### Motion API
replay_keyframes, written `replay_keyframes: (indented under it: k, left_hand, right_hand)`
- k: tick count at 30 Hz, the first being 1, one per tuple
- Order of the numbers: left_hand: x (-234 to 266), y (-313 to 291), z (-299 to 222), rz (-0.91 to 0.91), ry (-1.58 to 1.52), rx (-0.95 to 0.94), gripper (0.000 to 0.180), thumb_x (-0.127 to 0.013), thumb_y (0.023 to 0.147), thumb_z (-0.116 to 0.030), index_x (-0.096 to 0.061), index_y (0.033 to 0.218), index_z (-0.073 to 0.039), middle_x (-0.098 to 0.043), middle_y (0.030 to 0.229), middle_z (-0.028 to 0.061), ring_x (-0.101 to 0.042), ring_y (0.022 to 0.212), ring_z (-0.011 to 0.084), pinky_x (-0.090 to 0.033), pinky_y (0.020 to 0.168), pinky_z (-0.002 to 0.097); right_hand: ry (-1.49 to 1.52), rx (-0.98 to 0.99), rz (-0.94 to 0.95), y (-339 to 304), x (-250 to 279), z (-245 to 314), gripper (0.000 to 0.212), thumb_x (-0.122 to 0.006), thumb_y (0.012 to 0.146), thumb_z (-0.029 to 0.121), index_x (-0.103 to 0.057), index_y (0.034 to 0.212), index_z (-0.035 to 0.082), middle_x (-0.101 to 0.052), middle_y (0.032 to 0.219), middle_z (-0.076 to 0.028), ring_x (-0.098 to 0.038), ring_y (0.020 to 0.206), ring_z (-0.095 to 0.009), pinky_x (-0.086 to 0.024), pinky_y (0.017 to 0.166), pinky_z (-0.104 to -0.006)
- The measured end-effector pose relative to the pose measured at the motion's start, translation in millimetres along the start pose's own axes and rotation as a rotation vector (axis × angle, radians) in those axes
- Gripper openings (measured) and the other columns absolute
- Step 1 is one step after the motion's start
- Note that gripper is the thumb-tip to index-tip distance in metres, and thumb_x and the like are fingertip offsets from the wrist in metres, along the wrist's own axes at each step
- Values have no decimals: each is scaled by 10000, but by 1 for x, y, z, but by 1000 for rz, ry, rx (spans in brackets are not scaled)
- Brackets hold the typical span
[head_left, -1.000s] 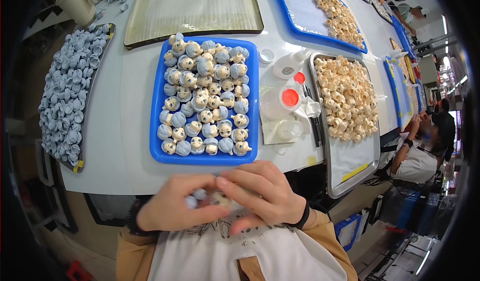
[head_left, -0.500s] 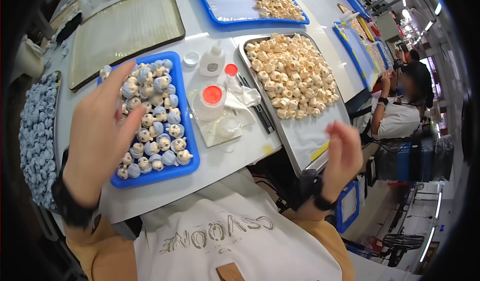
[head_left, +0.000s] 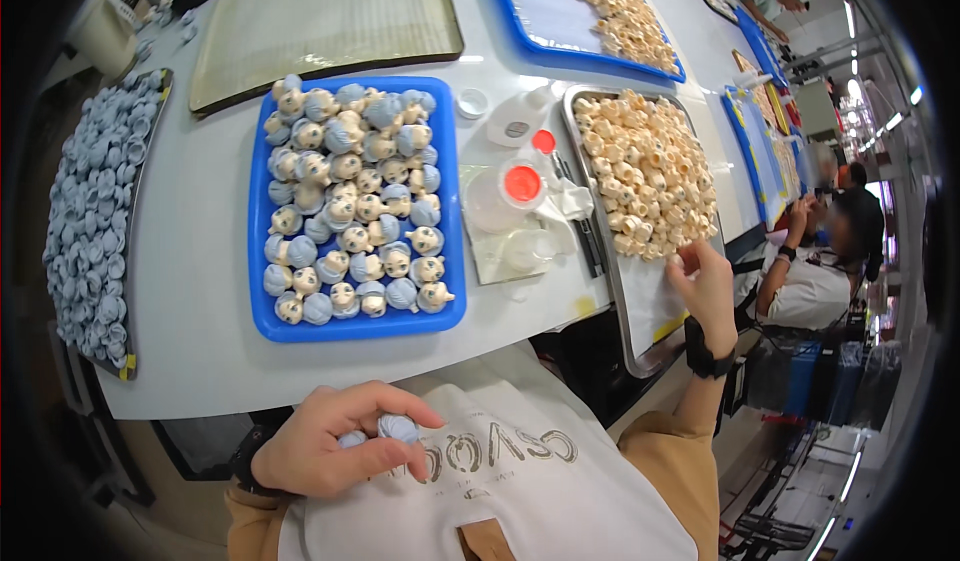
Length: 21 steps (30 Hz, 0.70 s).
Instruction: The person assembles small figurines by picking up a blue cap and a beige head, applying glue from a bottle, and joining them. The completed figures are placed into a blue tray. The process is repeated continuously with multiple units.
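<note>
My left hand (head_left: 345, 446) is low in front of my apron, its fingers curled around light-blue doll hair pieces (head_left: 398, 428); a second one shows partly behind the fingers. My right hand (head_left: 705, 286) reaches over the metal tray (head_left: 645, 336), fingertips bent together at the near edge of a pile of cream hollow doll-head pieces (head_left: 645, 176). Whether a piece is pinched there is hard to see. A blue tray (head_left: 360, 329) stands to the left of centre, filled with rows of small doll heads (head_left: 345, 201) with light-blue hair and painted faces.
At the far left lies a tray of light-blue hair pieces (head_left: 92, 211). Between the trays stand a white bottle (head_left: 520, 116), a red-topped jar (head_left: 495, 201), a crumpled tissue (head_left: 570, 201) and dark pens (head_left: 592, 246). Another person (head_left: 815, 276) sits at the right.
My left hand has come back from over the blue tray to my front and now holds hair pieces. My right hand has moved to the cream pile. The view has shifted.
</note>
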<state>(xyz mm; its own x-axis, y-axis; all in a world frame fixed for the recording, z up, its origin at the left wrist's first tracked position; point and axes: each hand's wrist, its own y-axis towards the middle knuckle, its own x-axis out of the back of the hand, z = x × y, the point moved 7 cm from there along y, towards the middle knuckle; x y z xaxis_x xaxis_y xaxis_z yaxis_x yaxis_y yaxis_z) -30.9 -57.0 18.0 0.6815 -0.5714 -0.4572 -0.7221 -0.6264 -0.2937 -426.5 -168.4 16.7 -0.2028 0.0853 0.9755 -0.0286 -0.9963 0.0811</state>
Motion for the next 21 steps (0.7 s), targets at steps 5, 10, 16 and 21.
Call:
replay_keyframes:
  k: [5,10,16,21]
  left_hand:
    - [2,6,15,-220,-114,-183,322,-583,858,-32,-489,1165,0,-564,996,68,-587,779,75,-458,642,203]
    - [-10,18,15,-43,-234,-230,321,-606,876,-148,-454,1134,-33,-512,962,19,-489,726,43,-422,619,200]
    - [-2,12,22,-127,-368,-204,291,-580,895,-176,-444,1109,-36,-511,940,5,-478,765,29,-405,613,194]
    - [4,19,22,-194,-175,-192,265,-555,890,-145,-434,1099,-35,-506,908,0,-450,720,21,-376,607,177]
  right_hand:
    - [299,181,-293,-46,59,126,156,-667,677,60,-581,793,1,-570,685,-88,-581,637,-243,-464,583,-315]
    - [1026,1067,-46,-81,22,271,225,-661,656,33,-667,879,9,-639,820,-90,-611,715,-234,-482,573,-307]
    - [782,972,-146,-82,9,282,307,-694,604,48,-690,909,86,-635,941,-89,-590,755,-239,-472,609,-280]
    - [835,762,-120,-82,3,268,401,-680,540,-34,-660,932,44,-592,868,-68,-548,683,-199,-460,586,-286]
